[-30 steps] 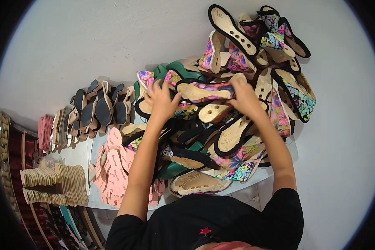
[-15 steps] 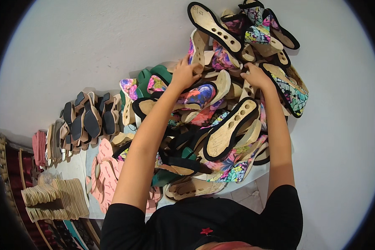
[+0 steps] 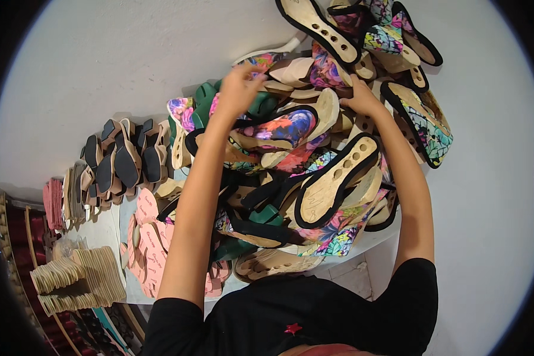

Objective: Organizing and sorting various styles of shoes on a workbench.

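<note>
Sandals and wedge-heeled soles [image 3: 279, 133] lie in a loose heap on a pale desk [image 3: 371, 242] against a light grey wall [image 3: 130, 47]. The person's left hand [image 3: 237, 94] is over the heap's upper left, its fingers curved and spread apart beside a floral-printed wedge with a pale rim [image 3: 266, 60]; contact is hard to make out. The right hand [image 3: 365, 99] is at the heap's upper middle, by the lower end of a wedge covered in blue, purple and orange floral cloth [image 3: 326, 68]; whether its fingers grip anything, one cannot tell. That wedge lies partly under a long beige sole with a black padded rim and round holes [image 3: 320, 32]. A similar black-rimmed sole [image 3: 335, 184] lies nearer the person. Farther left are dark green wedges [image 3: 261, 105], pink printed flat sandals [image 3: 154, 243], black-bottomed tan sandals [image 3: 121, 163] and stacked thin beige insoles [image 3: 104, 273].
</note>
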### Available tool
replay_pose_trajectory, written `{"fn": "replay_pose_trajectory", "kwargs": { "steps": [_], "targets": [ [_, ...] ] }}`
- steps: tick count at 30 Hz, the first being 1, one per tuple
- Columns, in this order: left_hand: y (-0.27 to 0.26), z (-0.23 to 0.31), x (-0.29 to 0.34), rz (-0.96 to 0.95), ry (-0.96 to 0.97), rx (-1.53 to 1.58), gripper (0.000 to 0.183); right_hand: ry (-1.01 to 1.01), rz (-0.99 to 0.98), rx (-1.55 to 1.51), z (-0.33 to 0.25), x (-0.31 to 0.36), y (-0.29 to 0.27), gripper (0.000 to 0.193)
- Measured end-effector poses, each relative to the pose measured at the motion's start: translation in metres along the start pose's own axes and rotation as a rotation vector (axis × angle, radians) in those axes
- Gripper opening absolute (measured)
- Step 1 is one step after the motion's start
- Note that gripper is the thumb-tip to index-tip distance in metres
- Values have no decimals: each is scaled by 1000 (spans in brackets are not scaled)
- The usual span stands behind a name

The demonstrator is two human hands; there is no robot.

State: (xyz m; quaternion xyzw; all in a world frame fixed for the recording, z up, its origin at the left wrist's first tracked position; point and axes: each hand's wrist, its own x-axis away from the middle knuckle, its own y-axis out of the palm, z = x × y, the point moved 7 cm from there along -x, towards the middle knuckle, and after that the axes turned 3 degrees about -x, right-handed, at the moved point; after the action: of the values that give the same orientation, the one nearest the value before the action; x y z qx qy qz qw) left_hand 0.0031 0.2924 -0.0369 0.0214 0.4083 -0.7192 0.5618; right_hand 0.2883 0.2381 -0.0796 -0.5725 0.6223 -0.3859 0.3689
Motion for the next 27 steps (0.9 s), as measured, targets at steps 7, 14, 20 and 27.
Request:
{"fn": "replay_pose_trajectory", "kwargs": {
  "steps": [7, 14, 20, 27],
  "targets": [
    [71, 99, 76, -279, 94, -574, 83, -194, 278, -75, -9, 6, -17, 57],
    [78, 106, 81, -156, 37, -816, 89, -270, 569, -126, -34, 33, -36, 48],
    [58, 103, 88, -50, 98, -680, 73, -213, 663, -234, -51, 58, -53, 38],
    [47, 107, 95, -103, 167, -529, 73, -222, 730, -270, -65, 84, -69, 35]
  ]
}}
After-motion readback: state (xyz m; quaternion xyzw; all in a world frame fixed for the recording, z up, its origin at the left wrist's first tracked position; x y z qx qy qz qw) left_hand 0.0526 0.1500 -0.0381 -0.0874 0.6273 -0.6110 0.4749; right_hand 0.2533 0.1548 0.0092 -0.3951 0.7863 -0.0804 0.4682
